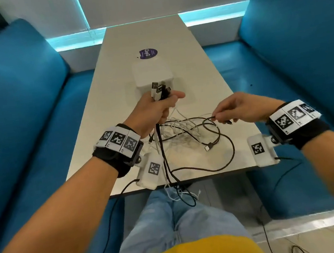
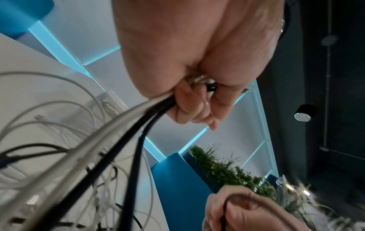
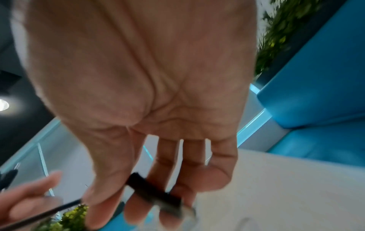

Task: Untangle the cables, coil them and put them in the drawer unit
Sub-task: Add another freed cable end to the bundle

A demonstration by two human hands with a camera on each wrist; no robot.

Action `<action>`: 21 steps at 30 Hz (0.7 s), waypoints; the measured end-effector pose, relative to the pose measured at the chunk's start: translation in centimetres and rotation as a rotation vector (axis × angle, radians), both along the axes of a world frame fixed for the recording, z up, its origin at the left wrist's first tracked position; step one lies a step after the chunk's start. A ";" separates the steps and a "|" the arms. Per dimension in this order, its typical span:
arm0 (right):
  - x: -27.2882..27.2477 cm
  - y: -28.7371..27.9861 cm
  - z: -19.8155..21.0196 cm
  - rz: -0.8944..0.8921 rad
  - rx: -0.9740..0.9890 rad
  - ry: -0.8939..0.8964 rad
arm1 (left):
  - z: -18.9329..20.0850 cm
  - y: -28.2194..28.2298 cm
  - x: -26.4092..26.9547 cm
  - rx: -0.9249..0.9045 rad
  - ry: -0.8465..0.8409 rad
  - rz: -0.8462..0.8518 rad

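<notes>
Dangling cables [image 1: 185, 132] — below gripping fingers [image 1: 170, 103]

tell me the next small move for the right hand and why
Probably draw the black cable out to the right, away from the tangle. The right hand pinches it near its plug, the left hand grips the bunch of plugs upright, and the cable runs back through white loops on the table, so a slow pull should show where it snags.

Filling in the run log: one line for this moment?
left hand: grips bundle of plug ends | right hand: pinches black cable | tangle on table | drawer unit: untouched
</notes>
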State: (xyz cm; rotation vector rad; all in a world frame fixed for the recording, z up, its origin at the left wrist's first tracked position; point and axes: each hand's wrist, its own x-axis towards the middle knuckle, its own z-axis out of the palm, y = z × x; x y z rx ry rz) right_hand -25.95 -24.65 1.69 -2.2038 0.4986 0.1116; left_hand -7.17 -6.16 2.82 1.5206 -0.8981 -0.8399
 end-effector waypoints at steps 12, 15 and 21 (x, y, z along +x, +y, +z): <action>-14.3 -1.8 -6.7 -0.191 -0.154 0.424 | 0.1 -6.0 -10.4 -0.026 0.060 -0.310; -14.3 -0.1 -6.2 -0.389 -0.004 0.093 | -0.3 -7.1 -12.6 -0.010 -0.015 -0.351; -13.0 4.9 -9.3 -0.107 0.146 0.244 | -0.8 -8.5 -15.9 -0.005 0.000 -0.357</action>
